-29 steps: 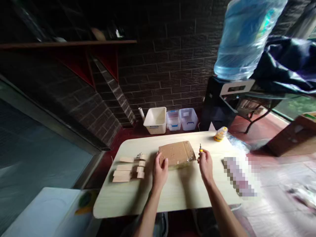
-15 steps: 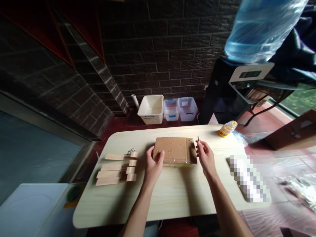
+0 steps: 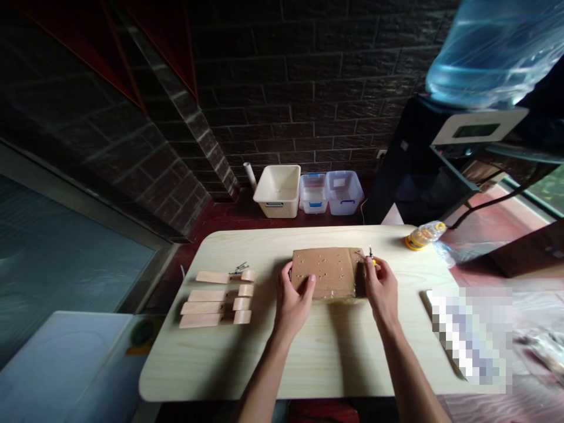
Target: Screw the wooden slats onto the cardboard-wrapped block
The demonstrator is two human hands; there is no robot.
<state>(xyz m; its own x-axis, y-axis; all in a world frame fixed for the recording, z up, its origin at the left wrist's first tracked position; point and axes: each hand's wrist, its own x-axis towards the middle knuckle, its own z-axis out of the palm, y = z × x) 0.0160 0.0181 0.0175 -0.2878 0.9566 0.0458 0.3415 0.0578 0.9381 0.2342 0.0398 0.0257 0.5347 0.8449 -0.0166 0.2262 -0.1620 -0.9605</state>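
A brown cardboard box [image 3: 330, 272] with several small holes in its top lies on the pale wooden table [image 3: 264, 376]. Its left end is gripped by my left hand [image 3: 294, 296], the thumb resting on top. At the box's right end, my right hand [image 3: 379, 285] is closed on a small screwdriver [image 3: 372, 258], whose dark tip points up. To the left lie several flat wooden pieces [image 3: 205, 308], with several curved wooden blocks [image 3: 243, 304] at their right ends. Some screws [image 3: 240, 268] are scattered just behind them.
A clear bottle with a yellow cap and base [image 3: 425, 235] lies at the back right corner. A blurred-out flat object [image 3: 467, 338] is at the right edge. Beyond the table stand a cream bin [image 3: 278, 191] and two clear bins [image 3: 343, 192].
The camera view has shifted, so the table and bins sit further right. My right hand has come closer to the box's right end, screwdriver still held. My left hand keeps its grip.
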